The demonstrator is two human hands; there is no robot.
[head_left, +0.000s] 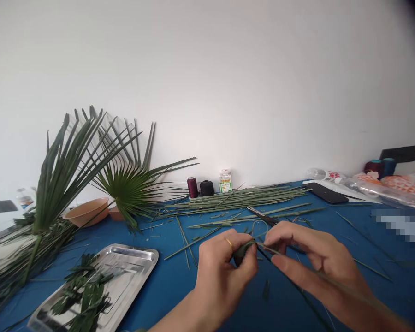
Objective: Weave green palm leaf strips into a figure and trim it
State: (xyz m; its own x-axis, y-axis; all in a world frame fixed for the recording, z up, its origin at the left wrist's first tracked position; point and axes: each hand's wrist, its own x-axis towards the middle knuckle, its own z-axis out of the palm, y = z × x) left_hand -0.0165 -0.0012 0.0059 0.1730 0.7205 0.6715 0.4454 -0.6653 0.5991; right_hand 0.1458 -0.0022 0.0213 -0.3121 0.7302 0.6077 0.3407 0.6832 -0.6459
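- Leaf piece (241, 253), small, dark green and compact, is held in front of the person, low and right of centre, above a blue tabletop (173, 286).
- Left hand (223, 272) is curled nearly closed, thumb and fingers gripping that piece; a gold ring (229, 241) circles one finger.
- Right hand (318, 263) is partly closed just beside it, thumb and fingertips pinching a thin green strip (342, 284) that trails back across the hand toward the lower right corner.
- Dark strip (302, 293) slants down from between the hands.
- Scissors (261, 215) lie just beyond the right hand, blades pointing up and left, handles partly hidden.
- Long green strips (242, 198) lie in a loose pile farther back, with others scattered nearer.
- Metal tray (152, 256) at lower left bears dark leaf pieces (93, 295).
- Fan-shaped palm leaves (124, 184) stand at left, near a peach-coloured bowl (86, 214).
- Maroon spool (192, 188), black spool (206, 188) and a small white-and-green box (225, 182) stand in a row by the white wall (207, 92).
- Dark phone-like slab (327, 192) and a clear plastic bottle (316, 174) lie at right.
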